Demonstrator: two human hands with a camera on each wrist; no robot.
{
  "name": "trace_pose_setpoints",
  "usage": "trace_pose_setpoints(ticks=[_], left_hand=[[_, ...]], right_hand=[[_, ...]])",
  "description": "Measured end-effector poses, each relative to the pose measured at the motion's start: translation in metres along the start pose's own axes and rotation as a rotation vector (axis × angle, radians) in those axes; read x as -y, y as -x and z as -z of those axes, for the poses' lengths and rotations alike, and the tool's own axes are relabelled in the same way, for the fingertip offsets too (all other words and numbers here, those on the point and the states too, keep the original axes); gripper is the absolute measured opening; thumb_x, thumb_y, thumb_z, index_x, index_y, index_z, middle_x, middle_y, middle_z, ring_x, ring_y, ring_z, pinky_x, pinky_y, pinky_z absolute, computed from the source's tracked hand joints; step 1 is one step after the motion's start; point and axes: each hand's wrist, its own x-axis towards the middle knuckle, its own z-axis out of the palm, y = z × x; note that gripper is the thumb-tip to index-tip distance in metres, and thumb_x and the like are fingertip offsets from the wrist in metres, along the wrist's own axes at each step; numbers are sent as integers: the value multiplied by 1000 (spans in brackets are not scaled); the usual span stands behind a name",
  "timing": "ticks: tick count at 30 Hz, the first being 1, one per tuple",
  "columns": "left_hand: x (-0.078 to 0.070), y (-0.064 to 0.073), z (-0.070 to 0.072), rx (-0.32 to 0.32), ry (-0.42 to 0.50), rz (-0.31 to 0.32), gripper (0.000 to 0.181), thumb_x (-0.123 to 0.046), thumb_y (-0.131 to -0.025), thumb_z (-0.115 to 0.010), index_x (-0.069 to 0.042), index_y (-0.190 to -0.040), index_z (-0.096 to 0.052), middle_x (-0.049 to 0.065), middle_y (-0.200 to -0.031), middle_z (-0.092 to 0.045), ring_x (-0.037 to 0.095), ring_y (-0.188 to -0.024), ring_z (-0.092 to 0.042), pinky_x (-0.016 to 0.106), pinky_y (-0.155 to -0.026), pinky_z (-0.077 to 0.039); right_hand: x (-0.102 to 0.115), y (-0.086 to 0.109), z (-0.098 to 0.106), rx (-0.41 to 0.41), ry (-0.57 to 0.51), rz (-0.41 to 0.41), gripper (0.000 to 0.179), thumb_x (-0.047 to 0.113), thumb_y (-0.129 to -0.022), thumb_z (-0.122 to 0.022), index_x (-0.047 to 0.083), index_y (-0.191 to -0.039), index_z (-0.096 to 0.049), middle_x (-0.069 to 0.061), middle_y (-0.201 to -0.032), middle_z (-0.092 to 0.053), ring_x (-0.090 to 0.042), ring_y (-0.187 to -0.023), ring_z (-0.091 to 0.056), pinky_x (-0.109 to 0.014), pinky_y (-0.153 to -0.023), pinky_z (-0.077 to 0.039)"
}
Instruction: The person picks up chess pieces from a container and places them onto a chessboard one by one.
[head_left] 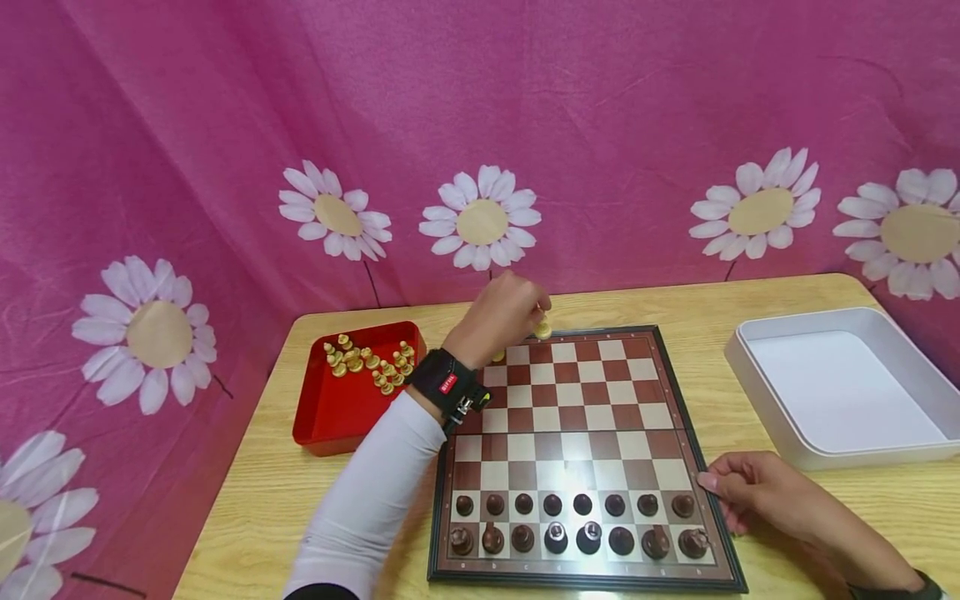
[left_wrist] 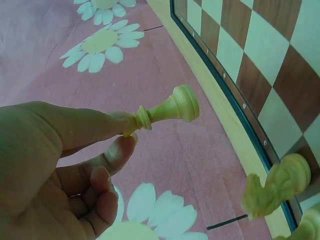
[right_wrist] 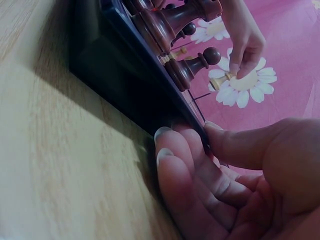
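My left hand (head_left: 501,315) pinches a pale yellow chess piece (left_wrist: 172,107) by its top between thumb and forefinger. Its head is hidden by the fingertips, and its base points away from the hand. This hand hovers over the far edge of the brown-and-cream chessboard (head_left: 576,421). In the left wrist view a yellow knight (left_wrist: 277,185) stands on the board's far edge row, with part of another yellow piece (left_wrist: 306,229) beside it. My right hand (head_left: 765,492) grips the board's right rim, thumb on top and fingers against the side. Dark pieces (head_left: 555,537) fill the two near rows.
Left of the board sits a red tray (head_left: 330,417) holding several gold-yellow chess pieces (head_left: 352,358). A white tray (head_left: 847,392) lies to the right on the wooden table (head_left: 247,508). Behind the table hangs a pink cloth (head_left: 600,125) with daisies.
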Motion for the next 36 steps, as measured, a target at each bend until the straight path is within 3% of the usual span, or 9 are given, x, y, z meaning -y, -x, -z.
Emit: trace_pose_setpoints(ticks=[10, 16, 25, 30, 36], left_hand=[[-11, -5, -12, 39, 11, -11, 18, -9, -86, -65, -13, -102, -73, -3, -96, -70, 9, -85, -58, 19, -72, -46], [-16, -9, -20, 26, 21, -46, 17, -9, -84, -68, -12, -100, -73, -3, -94, -70, 7, -80, -56, 17, -68, -44], [-19, -13, -35, 57, -9, -60, 17, -10, -86, -66, -14, -101, -73, -5, -94, -70, 9, -85, -57, 20, -74, -44], [-18, -12, -41, 62, 12, -58, 18, -6, -86, -64, -14, -99, -74, -6, -89, -69, 6, -78, -55, 18, -69, -43], [-18, -13, -43, 39, 12, -90, 19, -3, -85, -62, -14, -90, -75, -9, -71, -61, 7, -65, -49, 19, -58, -38]], right_hand=[[-1, 0, 0, -7, 4, 9, 27, 20, -98, -52, -7, -96, -55, -12, -69, -60, -21, -58, -59, -36, -54, -53], [-4, -1, 0, -1, -7, 37, 25, 16, -99, -49, -8, -96, -54, -11, -69, -60, -20, -57, -59, -34, -53, -53], [-4, 0, 1, -2, -6, 41, 24, 15, -99, -49, -8, -96, -55, -11, -69, -60, -20, -56, -59, -35, -52, -53], [-3, 0, 0, 1, -8, 44, 24, 15, -99, -49, -8, -97, -55, -12, -69, -60, -20, -57, -59, -35, -52, -53], [-1, 0, 0, -11, -6, 22, 25, 17, -99, -50, -8, -97, -55, -12, -69, -59, -20, -57, -59, -34, -53, -53]])
